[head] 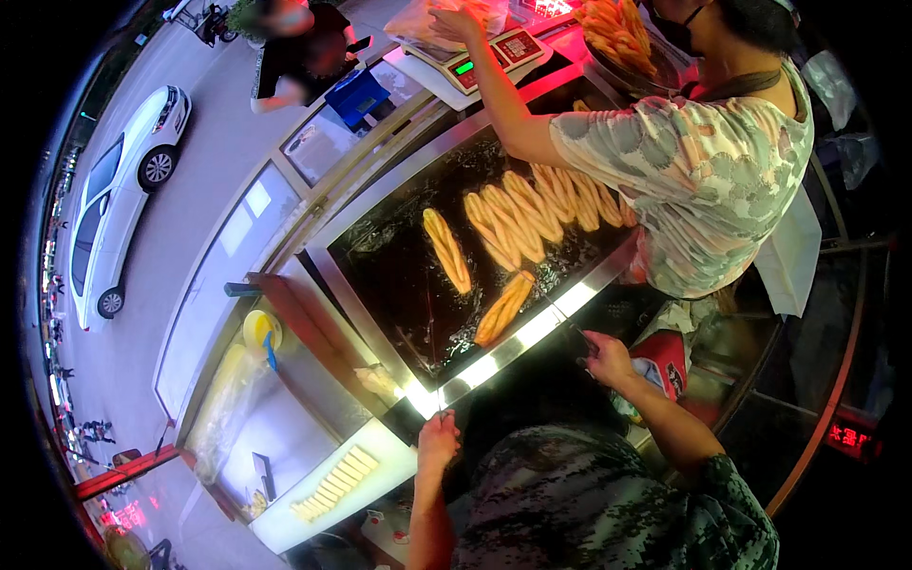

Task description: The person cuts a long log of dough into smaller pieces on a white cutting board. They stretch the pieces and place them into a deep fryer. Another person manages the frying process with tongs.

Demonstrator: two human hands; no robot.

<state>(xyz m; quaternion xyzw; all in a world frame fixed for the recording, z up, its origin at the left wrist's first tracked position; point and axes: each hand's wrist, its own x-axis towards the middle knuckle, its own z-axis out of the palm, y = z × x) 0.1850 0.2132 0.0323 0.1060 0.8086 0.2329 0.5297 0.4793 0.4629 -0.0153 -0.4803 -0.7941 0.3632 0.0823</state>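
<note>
My right hand (pixel 609 360) grips the dark handle of a thin metal stick (pixel 552 305). Its far end reaches over the fryer rim to the upper end of a browned fried dough stick (pixel 504 310), which lies at an angle in dark oil. My left hand (pixel 438 433) is closed around another thin stick (pixel 439 399) at the fryer's near left corner; its far end is hard to make out against the oil. A paler dough stick (pixel 447 251) floats apart on the left. Several more (pixel 514 214) lie side by side farther right in the rectangular fryer (pixel 370 324).
A co-worker (pixel 684 178) stands at right, one arm across the fryer towards a plastic bag on a scale (pixel 491 60). Fried dough sticks fill a basket (pixel 620 35). Raw dough strips (pixel 338 483) lie on a white board (pixel 388 449), near a scraper (pixel 263 476). Another person (pixel 303 57) stands beyond the counter.
</note>
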